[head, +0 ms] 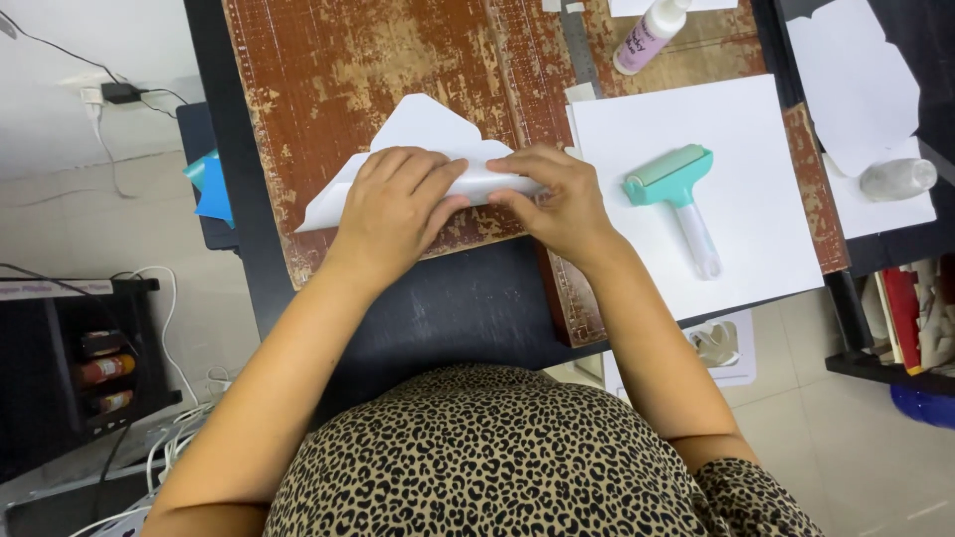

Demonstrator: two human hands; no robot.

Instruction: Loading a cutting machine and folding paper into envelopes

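A folded white paper piece with a pointed flap lies on a worn brown cutting mat. My left hand presses flat on its lower middle, fingers spread over the fold. My right hand pinches the paper's right end between thumb and fingers. Both hands touch the same paper. The paper's lower edge is hidden under my hands.
A white sheet lies right of my hands, with a teal roller with a clear handle on it. A glue bottle stands at the back. More white paper cutouts and a clear bottle lie far right. The black table edge runs near my body.
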